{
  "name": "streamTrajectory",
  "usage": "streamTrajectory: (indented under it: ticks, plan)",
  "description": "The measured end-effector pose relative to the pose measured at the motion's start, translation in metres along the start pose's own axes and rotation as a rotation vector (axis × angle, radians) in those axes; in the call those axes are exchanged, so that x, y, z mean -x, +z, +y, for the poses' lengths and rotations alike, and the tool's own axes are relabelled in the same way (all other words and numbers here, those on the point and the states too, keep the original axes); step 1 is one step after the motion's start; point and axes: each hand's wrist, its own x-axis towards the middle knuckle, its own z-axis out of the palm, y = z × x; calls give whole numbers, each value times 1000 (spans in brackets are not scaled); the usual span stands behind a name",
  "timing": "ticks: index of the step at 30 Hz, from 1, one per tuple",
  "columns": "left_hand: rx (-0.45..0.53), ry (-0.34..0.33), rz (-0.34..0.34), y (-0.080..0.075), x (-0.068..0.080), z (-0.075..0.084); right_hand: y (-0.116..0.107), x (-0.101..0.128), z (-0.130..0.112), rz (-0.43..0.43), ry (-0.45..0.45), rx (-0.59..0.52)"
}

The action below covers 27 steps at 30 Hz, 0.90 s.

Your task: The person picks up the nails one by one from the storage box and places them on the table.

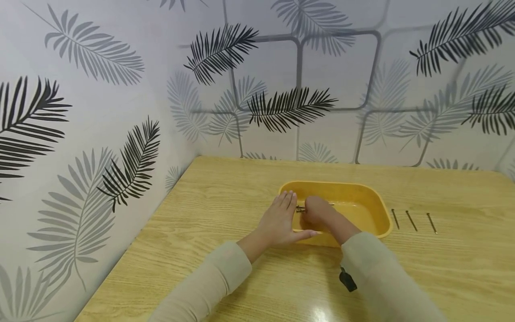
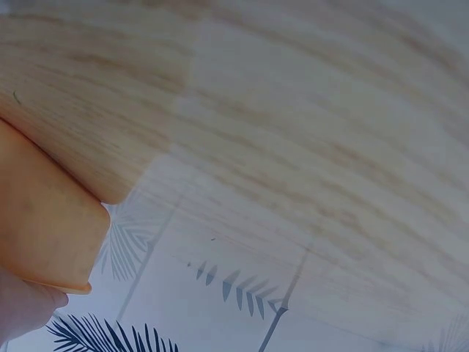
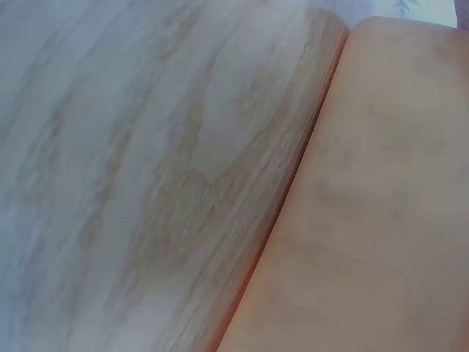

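Nearest the bottom of the head view, my two pale sleeves come up from the lower edge, a small black tag (image 1: 348,280) hanging under the right one. Bare wooden table (image 1: 225,268) lies all along the lower frame and to the left of my arms, up to the leaf-patterned wall (image 1: 92,134) on the left.

Just above centre, my left hand (image 1: 280,221) lies flat against the left end of the yellow tray (image 1: 374,201), fingers straight and together, thumb stretched along the tray's near rim. The left wrist view shows that outer tray wall close up at its lower left, with table beyond.

My right hand (image 1: 315,211) reaches over the near rim into the tray's left half, fingers curled down around a nail (image 1: 301,209), whose dark end sticks out to the left of my knuckles. The right half of the tray floor is open.

To the right of the tray, three nails (image 1: 411,220) lie side by side on the table, apart from the rim and from one another. Behind the tray, a strip of table runs to the back wall.
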Motion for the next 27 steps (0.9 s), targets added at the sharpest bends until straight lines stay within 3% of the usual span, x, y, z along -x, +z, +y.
streamTrajectory:
  ticks: [12,20,23,24,27]
  plan:
    - [0,0,0,-1,1,0,-3,0,15,63,-7,-37]
    - [-14,2,6,0,0,-1,19,-25,58,117,-41,-72]
    - [-14,4,10,1,0,-1,9,-16,51,131,-31,-98]
    - [-12,5,10,2,0,-1,-2,-6,39,108,8,-89]
    - [-2,8,12,2,-1,-1,-15,6,29,115,-5,-92]
